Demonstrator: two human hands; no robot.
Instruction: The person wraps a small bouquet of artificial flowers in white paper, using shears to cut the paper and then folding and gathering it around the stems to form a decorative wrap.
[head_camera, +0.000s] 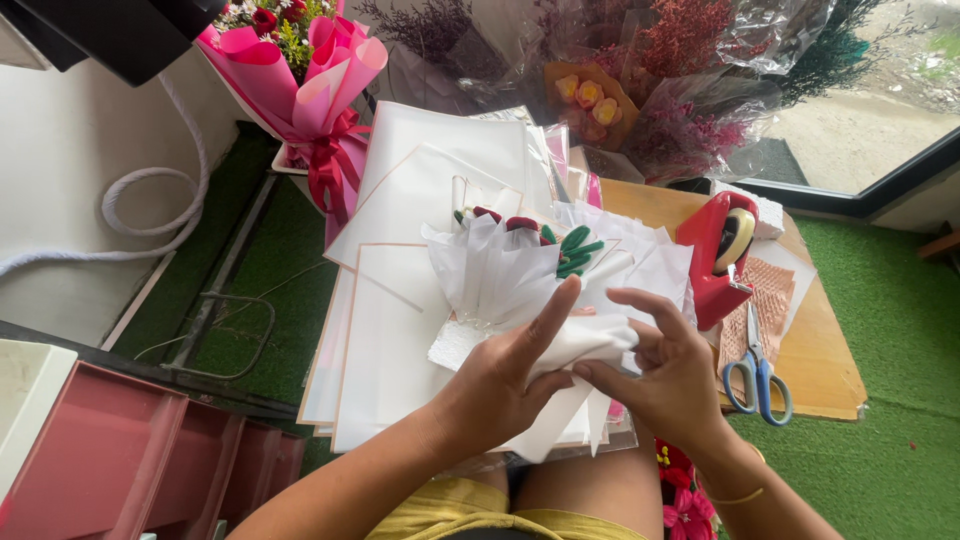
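On lap, amid stacked sheets: small bouquet (520, 265), white crinkled tissue wrap, gripped by left hand (500, 385); right hand (665, 370) pinches wrap's edge. Red tape dispenser (722, 255), scissors (757, 372) near table's (830, 370) right edge.

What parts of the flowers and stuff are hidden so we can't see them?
- Head view: the small bouquet's stems are hidden by white wrapping paper and both hands, left hand and right hand.
- Pink bouquet: its top is cut off by the upper edge.
- Scissors: blade tips are hidden under the red tape dispenser.
- Red flowers by the knee: cut off by the bottom edge.
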